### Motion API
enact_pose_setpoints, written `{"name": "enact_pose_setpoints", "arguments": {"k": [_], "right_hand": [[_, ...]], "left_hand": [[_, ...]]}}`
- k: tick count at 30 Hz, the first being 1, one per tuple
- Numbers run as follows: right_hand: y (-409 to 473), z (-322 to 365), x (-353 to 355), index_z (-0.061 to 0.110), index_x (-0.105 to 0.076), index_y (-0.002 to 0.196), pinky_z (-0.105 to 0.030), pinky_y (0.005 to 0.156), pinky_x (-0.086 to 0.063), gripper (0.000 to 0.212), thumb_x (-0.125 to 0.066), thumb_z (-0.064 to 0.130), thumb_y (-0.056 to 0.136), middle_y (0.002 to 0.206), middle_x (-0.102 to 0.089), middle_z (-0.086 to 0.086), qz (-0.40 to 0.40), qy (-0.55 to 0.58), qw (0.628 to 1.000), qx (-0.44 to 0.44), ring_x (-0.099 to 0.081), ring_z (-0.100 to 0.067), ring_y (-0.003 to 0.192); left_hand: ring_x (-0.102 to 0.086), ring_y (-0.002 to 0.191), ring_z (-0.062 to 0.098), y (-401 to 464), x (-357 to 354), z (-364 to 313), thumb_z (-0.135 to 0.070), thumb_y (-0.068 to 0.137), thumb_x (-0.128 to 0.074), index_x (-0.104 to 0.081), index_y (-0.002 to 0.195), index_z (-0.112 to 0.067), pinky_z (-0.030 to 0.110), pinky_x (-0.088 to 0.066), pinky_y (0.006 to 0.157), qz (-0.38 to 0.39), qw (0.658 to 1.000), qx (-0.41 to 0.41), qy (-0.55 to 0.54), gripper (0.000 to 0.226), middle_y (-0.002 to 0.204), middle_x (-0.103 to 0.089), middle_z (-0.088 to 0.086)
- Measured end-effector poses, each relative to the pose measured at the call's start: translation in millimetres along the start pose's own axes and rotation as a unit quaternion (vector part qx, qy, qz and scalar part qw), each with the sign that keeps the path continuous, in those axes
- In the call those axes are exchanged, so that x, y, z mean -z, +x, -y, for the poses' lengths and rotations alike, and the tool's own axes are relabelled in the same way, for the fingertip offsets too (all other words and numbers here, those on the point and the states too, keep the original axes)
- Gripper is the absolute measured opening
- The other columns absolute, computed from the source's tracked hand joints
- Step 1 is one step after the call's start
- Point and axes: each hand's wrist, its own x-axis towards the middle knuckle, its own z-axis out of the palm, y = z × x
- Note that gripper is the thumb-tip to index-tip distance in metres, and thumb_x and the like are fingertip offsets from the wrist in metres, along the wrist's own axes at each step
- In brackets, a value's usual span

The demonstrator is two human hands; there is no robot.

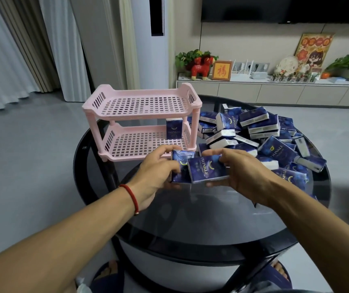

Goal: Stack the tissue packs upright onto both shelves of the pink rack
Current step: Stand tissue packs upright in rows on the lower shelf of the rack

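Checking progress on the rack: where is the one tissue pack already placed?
In the head view, the tissue pack stands upright at the back right corner of the pink rack's lower shelf, beside the loose pile.

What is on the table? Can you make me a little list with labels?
table: round dark glass top
rack: pink rack, two shelves, top one bare
pack on rack: one tissue pack upright, lower shelf, right end
pile: loose tissue packs right of the rack
left hand: holds one blue pack
right hand: holds another blue pack
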Motion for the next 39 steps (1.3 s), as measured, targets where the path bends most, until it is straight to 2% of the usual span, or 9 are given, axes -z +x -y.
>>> {"name": "enact_pose_setpoints", "arguments": {"k": [2,6,11,17,21,24,32,36,39], "right_hand": [[2.7,-1.7,-1.1,0.011,-0.064,0.118,-0.037,0.073,-0.064,0.019,-0.055,0.01,0.101,0.107,-0.073,-0.008,-0.012,-0.135,0.99,0.043,-0.074,-0.019,0.093],[12.5,-11.3,-9.2,0.023,-0.061,0.117,-0.037,0.08,-0.062,0.029,-0.073,0.03,0.092,0.104,-0.067,0.002,-0.064,-0.379,0.913,0.141,-0.071,-0.016,0.09],[21.4,-13.8,-17.5,0.025,-0.058,0.127,-0.031,0.079,-0.059,0.044,-0.074,0.039,0.089,0.111,-0.062,0.008,-0.066,-0.466,0.848,0.244,-0.064,-0.009,0.091],[28.9,-17.6,-22.0,0.022,-0.057,0.136,-0.035,0.087,-0.057,0.056,-0.079,0.034,0.086,0.115,-0.066,0.004,-0.029,-0.522,0.819,0.235,-0.063,-0.011,0.1],[37.7,-18.8,-20.7,0.022,-0.058,0.133,-0.025,0.081,-0.057,0.057,-0.081,0.038,0.083,0.117,-0.067,0.002,-0.029,-0.52,0.822,0.231,-0.063,-0.01,0.097],[42.3,-17.5,-20.7,0.022,-0.057,0.133,-0.013,0.073,-0.051,0.059,-0.079,0.044,0.083,0.113,-0.066,0.008,-0.031,-0.501,0.832,0.236,-0.063,-0.005,0.092],[82.3,-16.3,-10.9,0.018,-0.052,0.139,-0.046,0.082,-0.061,0.046,-0.066,0.03,0.097,0.122,-0.065,-0.003,-0.196,-0.403,0.869,0.208,-0.071,-0.018,0.09],[102.1,-20.3,-11.3,0.023,-0.058,0.131,-0.046,0.071,-0.063,0.034,-0.065,0.028,0.098,0.096,-0.068,0.001,-0.176,-0.391,0.884,0.185,-0.073,-0.018,0.071],[114.8,-25.1,-9.5,0.028,-0.064,0.11,-0.05,0.075,-0.061,0.017,-0.066,0.035,0.095,0.089,-0.072,-0.001,-0.189,-0.385,0.886,0.175,-0.071,-0.024,0.08]], "left_hand": [[-0.07,0.092,0.024,-0.6,2.6,-1.5,0.006,0.088,-0.059,-0.067,0.12,-0.02,0.03,-0.058,0.064,0.054,0.999,0.004,0.007,0.042,0.113,-0.075,0.013],[-0.071,0.11,0.017,0.2,8.5,9.2,-0.001,0.077,-0.083,-0.065,0.123,-0.027,0.033,-0.06,0.091,0.093,0.989,-0.047,0.104,0.056,0.119,-0.073,0.002],[-0.072,0.106,0.01,7.9,16.8,10.5,0.008,0.075,-0.082,-0.058,0.127,-0.027,0.029,-0.06,0.089,0.065,0.975,-0.122,0.175,0.067,0.12,-0.071,-0.002],[-0.067,0.114,0.005,21.0,25.9,27.8,-0.013,0.076,-0.088,-0.057,0.128,-0.028,0.038,-0.053,0.105,0.071,0.952,-0.137,0.263,0.062,0.122,-0.069,-0.009],[-0.069,0.108,0.008,28.3,33.0,28.1,-0.036,0.065,-0.088,-0.062,0.126,-0.033,0.043,-0.055,0.101,0.058,0.938,-0.133,0.315,0.066,0.115,-0.072,-0.01],[-0.068,0.113,0.01,34.5,36.9,25.8,-0.026,0.066,-0.093,-0.063,0.124,-0.028,0.043,-0.055,0.102,0.025,0.95,-0.137,0.279,0.066,0.119,-0.072,-0.007],[-0.067,0.106,0.015,84.8,35.0,5.1,-0.011,0.073,-0.09,-0.061,0.125,-0.017,0.031,-0.054,0.097,-0.169,0.954,-0.127,0.213,0.06,0.116,-0.07,-0.001],[-0.066,0.104,0.018,116.7,33.3,3.0,-0.009,0.076,-0.087,-0.059,0.126,-0.014,0.03,-0.054,0.095,-0.152,0.953,-0.104,0.239,0.057,0.112,-0.067,-0.001],[-0.068,0.105,0.023,133.9,34.4,6.1,-0.009,0.075,-0.088,-0.061,0.121,-0.012,0.042,-0.057,0.097,-0.121,0.951,-0.087,0.272,0.054,0.114,-0.068,0.003]]}}
